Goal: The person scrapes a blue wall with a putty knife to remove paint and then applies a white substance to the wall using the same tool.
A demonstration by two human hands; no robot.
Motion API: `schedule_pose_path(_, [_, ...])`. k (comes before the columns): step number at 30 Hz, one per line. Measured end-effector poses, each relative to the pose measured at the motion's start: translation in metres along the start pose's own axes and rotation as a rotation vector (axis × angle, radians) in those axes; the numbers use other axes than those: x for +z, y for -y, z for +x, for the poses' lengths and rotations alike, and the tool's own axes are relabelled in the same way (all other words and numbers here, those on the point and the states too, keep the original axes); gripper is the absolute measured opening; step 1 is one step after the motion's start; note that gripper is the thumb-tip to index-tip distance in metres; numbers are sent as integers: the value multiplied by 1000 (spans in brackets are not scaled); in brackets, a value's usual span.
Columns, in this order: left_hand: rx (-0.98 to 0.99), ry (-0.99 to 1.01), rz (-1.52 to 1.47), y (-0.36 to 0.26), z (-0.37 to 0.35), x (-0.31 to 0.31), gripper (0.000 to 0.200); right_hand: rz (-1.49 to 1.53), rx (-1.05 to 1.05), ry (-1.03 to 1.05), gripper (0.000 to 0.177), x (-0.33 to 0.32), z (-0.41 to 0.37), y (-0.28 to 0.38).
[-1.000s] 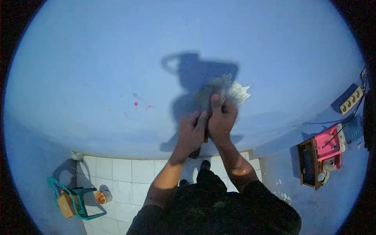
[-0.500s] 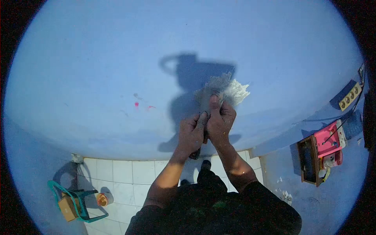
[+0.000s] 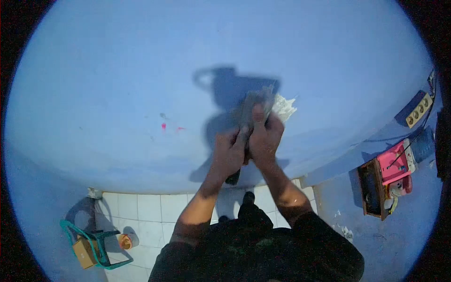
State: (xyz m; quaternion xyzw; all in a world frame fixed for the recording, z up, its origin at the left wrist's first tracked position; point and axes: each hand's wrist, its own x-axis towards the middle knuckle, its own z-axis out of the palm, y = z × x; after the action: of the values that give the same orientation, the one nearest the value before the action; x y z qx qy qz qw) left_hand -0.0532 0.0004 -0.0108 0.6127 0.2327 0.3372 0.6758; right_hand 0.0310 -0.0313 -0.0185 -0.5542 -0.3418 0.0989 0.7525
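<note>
Both my hands are closed around a scraper with a greyish flat blade (image 3: 249,105) and a dark handle, pressed up to the blue wall (image 3: 117,70). My left hand (image 3: 229,152) grips it lower down, and the handle's dark end (image 3: 232,177) sticks out below. Higher on the right, my right hand (image 3: 266,138) grips it with the thumb laid along the blade. A ragged white patch (image 3: 284,107) shows on the wall beside the blade, partly hidden by tool and hand. The blade's edge is blurred.
A green plastic chair (image 3: 110,266) carries a cardboard box (image 3: 85,253) at lower left, beside a small tub (image 3: 127,241). At right are a power strip (image 3: 419,112), a wooden box (image 3: 371,190) and a pink container (image 3: 393,164). White tiles (image 3: 149,207) cover the floor.
Both hands keep hold of the scraper. The blade has shifted slightly left and tilted, and the handle end has moved a little up and left. The camera view has shifted slightly.
</note>
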Motion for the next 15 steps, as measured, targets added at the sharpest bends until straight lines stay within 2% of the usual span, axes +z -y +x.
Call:
schedule_pose_path(2, [-68,-52,53,15,-4,-2,36,-50,-40,-37,27,0,0,-7])
schedule_pose_path(4, [-65,-29,27,15,1,-4,36,75,25,-6,28,1,-1,-11])
schedule_pose_path(7, [-41,-4,-31,3,5,-3,36,198,20,-48,26,12,10,23])
schedule_pose_path(10, [-24,-4,-46,15,-1,-5,37,44,-20,-77,25,7,1,-8])
schedule_pose_path(15, [-69,11,-24,7,1,-7,38,105,22,-53,25,9,6,3])
